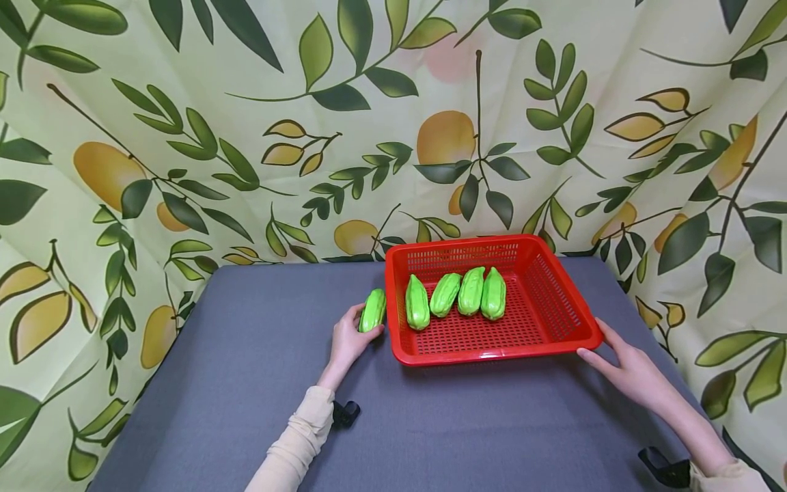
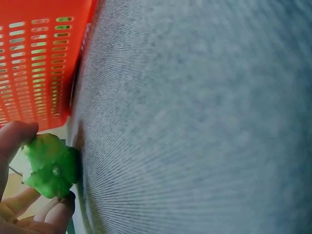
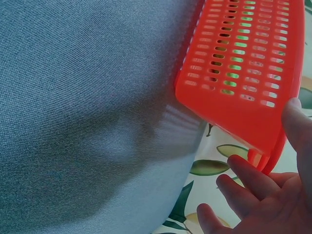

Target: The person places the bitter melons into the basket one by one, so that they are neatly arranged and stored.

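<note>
My left hand [image 1: 352,342] grips a green ridged fruit [image 1: 372,311], thumb on one side and fingers on the other, just left of a red plastic basket [image 1: 492,354]. In the left wrist view the lobed end of this fruit [image 2: 52,165] faces the camera, low beside the table surface. Inside the basket, toward its left half, lie several similar green fruits [image 1: 417,304]. My right hand [image 1: 627,365] holds the basket's near right corner. The right wrist view shows the thumb on the rim [image 3: 287,126] and a fingertip under the corner, other fingers spread.
A grey-blue cloth covers the table [image 1: 246,383]. Behind and at both sides hangs a curtain [image 1: 369,137] printed with leaves and fruit. The basket's back rim is near the table's far edge. Black straps [image 1: 346,414] sit on both wrists.
</note>
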{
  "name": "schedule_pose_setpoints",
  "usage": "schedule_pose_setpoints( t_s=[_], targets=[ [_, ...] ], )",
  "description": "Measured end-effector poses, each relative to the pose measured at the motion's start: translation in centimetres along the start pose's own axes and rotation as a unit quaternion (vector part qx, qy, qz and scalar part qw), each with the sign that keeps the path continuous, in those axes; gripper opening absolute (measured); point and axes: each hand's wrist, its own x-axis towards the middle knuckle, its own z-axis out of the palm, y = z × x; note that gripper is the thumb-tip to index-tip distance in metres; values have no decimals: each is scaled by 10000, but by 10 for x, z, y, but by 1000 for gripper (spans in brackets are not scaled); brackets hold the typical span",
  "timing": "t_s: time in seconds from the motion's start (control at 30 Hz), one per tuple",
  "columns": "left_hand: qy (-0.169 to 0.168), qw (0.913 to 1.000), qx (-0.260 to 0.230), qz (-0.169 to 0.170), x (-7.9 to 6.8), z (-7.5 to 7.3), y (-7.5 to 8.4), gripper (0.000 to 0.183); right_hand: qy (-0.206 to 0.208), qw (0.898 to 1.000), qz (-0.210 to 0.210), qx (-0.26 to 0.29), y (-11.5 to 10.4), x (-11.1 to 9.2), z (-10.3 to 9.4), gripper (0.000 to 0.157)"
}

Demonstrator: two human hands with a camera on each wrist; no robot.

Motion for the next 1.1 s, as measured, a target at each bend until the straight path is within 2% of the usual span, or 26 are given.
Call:
schedule_pose_setpoints(
  t_s=[0.37, 0.73, 1.1],
  targets=[
    [-7, 9996, -205, -169, -1, -5, 6, 57, 39, 10000, -32, 13, -1, -1, 0, 81],
    [347, 9981, -478, -155, 1, -18, 22, 57, 45, 10000, -53, 19, -1, 0, 0, 81],
    [522, 9954, -791, -154, 5, -27, 36, 57, 79, 9999, -96, 8, 0, -1, 0, 80]
  ],
)
